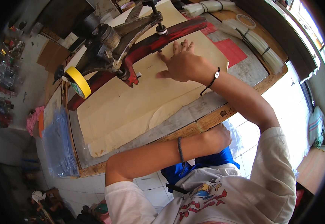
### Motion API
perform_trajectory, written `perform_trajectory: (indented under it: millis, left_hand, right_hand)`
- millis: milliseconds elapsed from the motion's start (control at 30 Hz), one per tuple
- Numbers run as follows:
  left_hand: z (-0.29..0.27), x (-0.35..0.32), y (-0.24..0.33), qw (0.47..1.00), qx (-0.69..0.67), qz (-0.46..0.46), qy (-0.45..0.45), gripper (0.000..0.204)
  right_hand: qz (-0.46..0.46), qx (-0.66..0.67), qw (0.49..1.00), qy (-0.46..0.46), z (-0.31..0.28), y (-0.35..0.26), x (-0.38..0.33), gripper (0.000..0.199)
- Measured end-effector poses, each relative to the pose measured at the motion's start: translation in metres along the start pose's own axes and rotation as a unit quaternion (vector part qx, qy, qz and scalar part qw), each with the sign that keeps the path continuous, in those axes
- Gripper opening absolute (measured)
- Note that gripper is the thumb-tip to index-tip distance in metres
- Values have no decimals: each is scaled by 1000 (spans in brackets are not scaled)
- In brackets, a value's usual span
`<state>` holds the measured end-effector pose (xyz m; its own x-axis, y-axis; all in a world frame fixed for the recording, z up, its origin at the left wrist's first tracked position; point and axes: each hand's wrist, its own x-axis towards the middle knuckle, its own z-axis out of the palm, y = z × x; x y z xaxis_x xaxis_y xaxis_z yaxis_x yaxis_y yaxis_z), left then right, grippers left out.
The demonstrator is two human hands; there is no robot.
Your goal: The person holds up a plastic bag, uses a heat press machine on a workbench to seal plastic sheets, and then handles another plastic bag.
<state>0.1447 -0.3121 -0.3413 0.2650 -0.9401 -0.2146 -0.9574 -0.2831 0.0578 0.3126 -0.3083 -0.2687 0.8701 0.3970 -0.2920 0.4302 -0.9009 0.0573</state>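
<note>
My right hand (183, 61) lies with spread fingers on a large tan paper sheet (132, 108), just below a long red metal bar (144, 54). Nothing shows between its fingers. My left arm crosses in front of my body. At its end my left hand (217, 139) is closed, just off the table's wooden front edge, with its fingertips hidden. Clear plastic (236, 139) hangs right beside its knuckles and seems gripped in it. The red bar belongs to a dark metal press (110, 39) that stands over the sheet.
A yellow tape roll (78, 82) is mounted at the press's left. Clear plastic bags (60, 143) hang at the table's left edge. Bundles of pale plastic strips (257, 44) lie at the right, near a red sheet (232, 51). The wooden table edge (185, 128) runs before me.
</note>
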Motion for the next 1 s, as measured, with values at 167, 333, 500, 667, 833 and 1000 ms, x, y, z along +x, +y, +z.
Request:
perform_trajectory:
  millis: [167,333,500,667,833,1000]
  left_hand:
    - [-1,-2,0,1000,-28,-5,-1,9]
    - [5,-2,3,1000,-8,-9,-1,8]
    - [12,-3,4,999,5,-15,35,8]
    - [10,-1,5,999,26,-18,18,10]
    - [26,-9,3,986,63,-12,152,13]
    - [38,-16,0,919,213,-19,330,14]
  right_hand:
    - [-52,-43,997,44,2,-18,-22,99]
    - [-91,-37,992,77,14,-33,-33,102]
    - [-141,-59,982,109,20,-31,-32,97]
    - [-187,-51,966,170,30,-31,-36,92]
    - [-197,-45,964,172,30,-30,-35,92]
    - [-218,-58,960,167,26,-29,-36,93]
